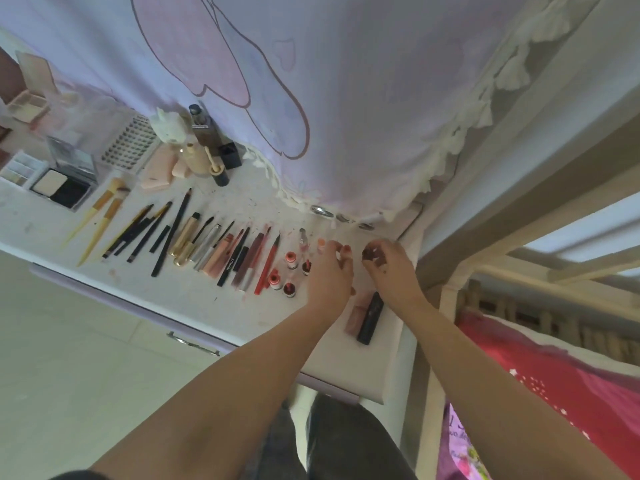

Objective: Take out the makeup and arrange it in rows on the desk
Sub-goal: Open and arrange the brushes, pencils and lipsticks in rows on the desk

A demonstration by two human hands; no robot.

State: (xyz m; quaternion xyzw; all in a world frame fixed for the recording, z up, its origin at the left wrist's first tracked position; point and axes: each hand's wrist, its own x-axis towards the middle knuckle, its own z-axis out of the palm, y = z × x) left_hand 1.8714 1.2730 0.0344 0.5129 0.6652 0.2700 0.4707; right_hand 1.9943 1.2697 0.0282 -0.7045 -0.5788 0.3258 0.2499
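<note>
— While both arms reach forward, what takes up the most room?

— A pale curtain [346, 98] with a pink cartoon outline hangs well beyond both hands, its lace hem touching the white desk [194, 306]. Off to the right hand's side, past the desk edge, is a red-covered bed [554, 375].

— And on the desk itself?

— Far to the left of the left hand [329, 271] lie open palettes and a black compact [64, 190]. Nearer, still beyond and left of that hand, stand bottles [204, 133] and a white figurine [169, 124]. Then a long row of brushes, pencils and tubes [194, 237] runs up to just left of the left hand, ending with a red pencil [266, 268] and a cluster of small round pots [287, 271] right beside its knuckles.

— What are the hands doing?

— The left hand hovers palm down with fingers loosely spread and slightly bent; I see nothing in it. The right hand [388, 268] is just beside it, fingers curled, pinching a small dark red item [372, 254] at the fingertips; what it is exactly is too blurred to tell.

— Anything nearer the body?

— Between the two wrists lie a black tube [370, 317] and a pinkish one [358, 315], side by side and touching.
</note>
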